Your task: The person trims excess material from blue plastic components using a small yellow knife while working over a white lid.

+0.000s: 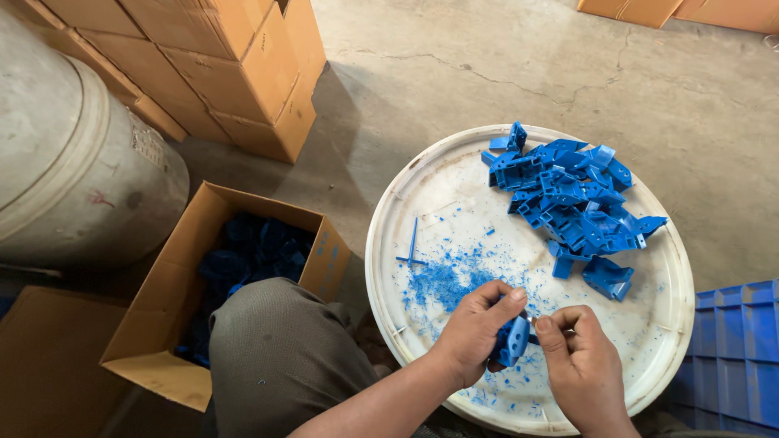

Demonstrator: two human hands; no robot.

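Observation:
My left hand grips a small blue plastic part over the near edge of a round white lid. Close beside it, my right hand pinches a thin metal blade against the part's upper edge; the blade is mostly hidden by the fingers. Blue shavings lie scattered on the lid just beyond my hands. A heap of similar blue plastic parts is piled on the lid's far right side. A thin blue sprue piece lies alone at the lid's left.
An open cardboard box with blue parts inside sits left of my knee. A large white drum and stacked cartons stand at the far left. A blue crate is at the right edge. Concrete floor surrounds.

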